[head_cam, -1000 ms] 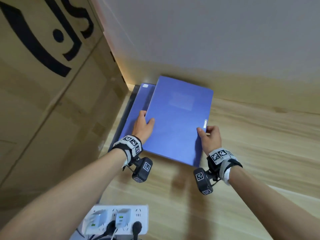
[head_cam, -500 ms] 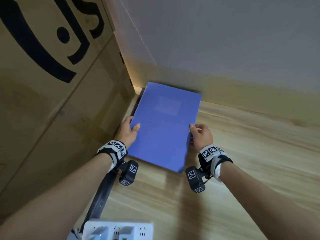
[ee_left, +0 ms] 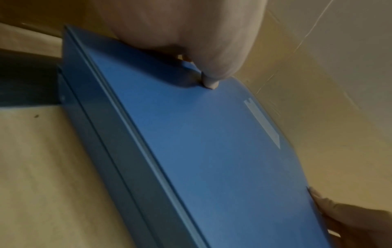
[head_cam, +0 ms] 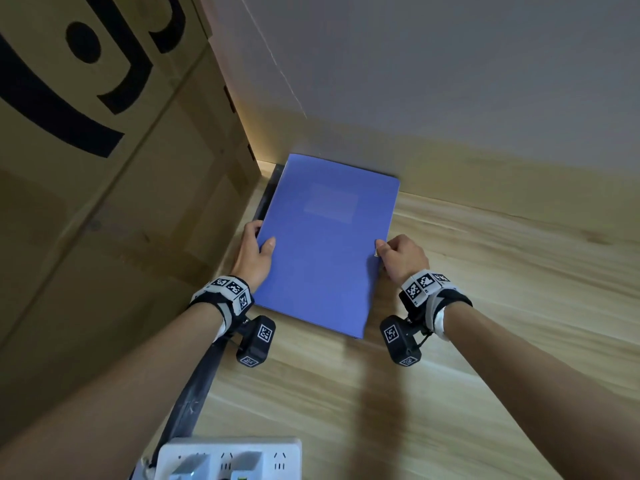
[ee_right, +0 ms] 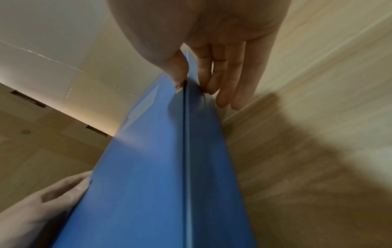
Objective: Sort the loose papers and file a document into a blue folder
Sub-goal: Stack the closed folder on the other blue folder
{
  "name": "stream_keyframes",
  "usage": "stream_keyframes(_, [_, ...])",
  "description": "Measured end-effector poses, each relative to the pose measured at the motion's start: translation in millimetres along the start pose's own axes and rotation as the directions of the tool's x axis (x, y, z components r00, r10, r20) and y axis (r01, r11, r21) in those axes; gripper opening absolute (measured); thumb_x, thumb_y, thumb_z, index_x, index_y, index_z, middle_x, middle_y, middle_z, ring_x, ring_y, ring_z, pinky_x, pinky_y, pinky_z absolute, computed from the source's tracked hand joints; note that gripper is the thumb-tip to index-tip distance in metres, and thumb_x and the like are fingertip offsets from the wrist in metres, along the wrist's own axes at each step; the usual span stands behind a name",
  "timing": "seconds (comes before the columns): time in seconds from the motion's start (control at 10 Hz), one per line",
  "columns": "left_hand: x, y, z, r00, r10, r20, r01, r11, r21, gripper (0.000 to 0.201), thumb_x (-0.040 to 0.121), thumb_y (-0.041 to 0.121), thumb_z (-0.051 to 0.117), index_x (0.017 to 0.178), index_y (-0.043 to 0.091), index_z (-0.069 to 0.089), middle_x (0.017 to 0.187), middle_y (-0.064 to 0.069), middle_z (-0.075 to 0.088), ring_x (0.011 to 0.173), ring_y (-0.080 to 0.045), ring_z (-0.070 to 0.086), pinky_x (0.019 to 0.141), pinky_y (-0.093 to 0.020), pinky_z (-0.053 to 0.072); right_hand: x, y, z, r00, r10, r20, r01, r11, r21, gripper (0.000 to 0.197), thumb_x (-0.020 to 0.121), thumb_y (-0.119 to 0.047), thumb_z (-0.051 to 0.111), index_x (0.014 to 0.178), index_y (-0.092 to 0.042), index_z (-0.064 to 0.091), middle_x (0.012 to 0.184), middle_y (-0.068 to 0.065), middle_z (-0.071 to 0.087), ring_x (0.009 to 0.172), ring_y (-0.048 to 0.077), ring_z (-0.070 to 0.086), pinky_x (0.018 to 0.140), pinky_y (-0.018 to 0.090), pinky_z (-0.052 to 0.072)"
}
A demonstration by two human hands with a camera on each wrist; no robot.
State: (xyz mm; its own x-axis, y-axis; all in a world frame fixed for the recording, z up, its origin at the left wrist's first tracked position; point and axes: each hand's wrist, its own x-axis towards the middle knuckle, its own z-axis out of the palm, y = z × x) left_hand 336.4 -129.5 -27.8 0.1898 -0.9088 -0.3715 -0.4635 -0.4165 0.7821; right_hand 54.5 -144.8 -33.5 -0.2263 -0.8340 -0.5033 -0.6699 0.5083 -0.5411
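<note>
Cardboard fills the left of the head view: a big box (head_cam: 104, 188) printed with black marks, standing against the pale wall (head_cam: 450, 71). Light wood forms the desk (head_cam: 502, 306), which runs along the wall's foot. On the desk, in the corner between box and wall, a blue folder (head_cam: 325, 244) is held closed, its far edge close to the wall and its near edge toward the person. A paler rectangle is seen on its cover. A dark strip (head_cam: 194, 393) is seen along the box's base, at the desk's left edge. A white power strip (head_cam: 228, 459) is cut off by the bottom of the head view.

The folder's left edge is gripped by the left hand (head_cam: 254, 254), thumb laid on the cover and fingers under the edge. Its right edge is pinched by the right hand (head_cam: 403, 259), thumb on top and fingers curled beneath. Tagged bands with small black cameras are worn on both wrists.
</note>
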Motion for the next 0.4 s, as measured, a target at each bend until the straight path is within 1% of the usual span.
stream_keyframes(0.1, [1,-1,1,0.999,-0.036,0.029,0.035,0.999,0.032,0.053,0.104,0.025,0.041,0.153,0.018,0.022,0.158,-0.002,0.032,0.144,-0.020,0.033,0.117,-0.039,0.032,2,1,4,1.000,0.011,0.003,-0.011,0.999,0.032,0.035,0.092,-0.045,0.049,0.093,-0.012,0.061,0.089,0.009,0.069,0.084,0.029,0.060,0.074,0.033,0.042])
stream_keyframes(0.2, [0,1,2,0.998,-0.063,0.028,0.062,0.996,0.058,0.055,0.105,0.026,0.040,0.155,0.016,0.019,0.161,-0.003,0.025,0.149,-0.020,0.024,0.119,-0.036,0.024,5,4,10,0.999,0.027,0.018,-0.028,0.995,0.092,0.041,0.086,-0.054,0.048,0.094,-0.016,0.060,0.088,0.010,0.071,0.083,0.030,0.067,0.082,0.037,0.051])
stream_keyframes(0.3, [-1,7,0,0.995,-0.093,0.038,0.089,0.991,0.102,0.057,0.104,0.027,0.040,0.155,0.016,0.017,0.162,-0.005,0.024,0.149,-0.023,0.024,0.119,-0.039,0.025,7,8,12,0.997,0.021,0.074,-0.031,0.991,0.130,0.045,0.080,-0.060,0.047,0.088,-0.018,0.058,0.084,0.008,0.072,0.079,0.031,0.070,0.082,0.043,0.056])
stream_keyframes(0.4, [-4,18,0,0.997,-0.069,-0.046,0.078,0.969,0.234,0.063,0.104,0.024,0.040,0.156,0.013,0.007,0.164,-0.009,0.015,0.150,-0.027,0.019,0.121,-0.044,0.022,13,11,8,0.993,0.014,0.120,-0.049,0.954,0.295,0.059,0.065,-0.070,0.053,0.096,-0.020,0.057,0.096,0.009,0.071,0.087,0.032,0.070,0.086,0.050,0.056])
